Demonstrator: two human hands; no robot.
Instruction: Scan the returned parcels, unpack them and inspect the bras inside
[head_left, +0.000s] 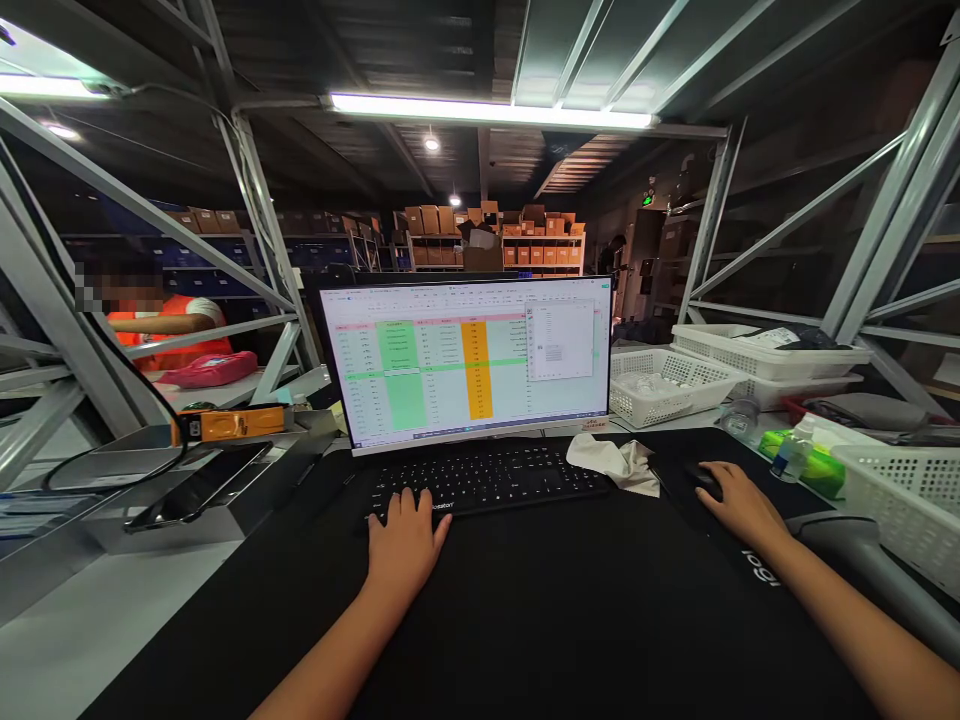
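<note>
My left hand (405,540) rests on the lower left of a black keyboard (517,478), its fingers stretched out over the keys and the thumb apart. A dark computer mouse (705,482) sits under my right hand (739,505), whose fingers curl round it; part of the mouse is hidden. Behind the keyboard stands a monitor (465,365) with a spreadsheet in green and orange columns and a smaller window at its right. Between the keyboard and the mouse lies a crumpled white tissue (615,463).
White plastic baskets (667,385) stand right of the monitor. A clear bottle (793,450) and a grey scanner-like device (862,560) are near my right arm. At left, a phone (202,485) lies on a grey tray. Beyond the metal frame is a person in an orange vest (176,325).
</note>
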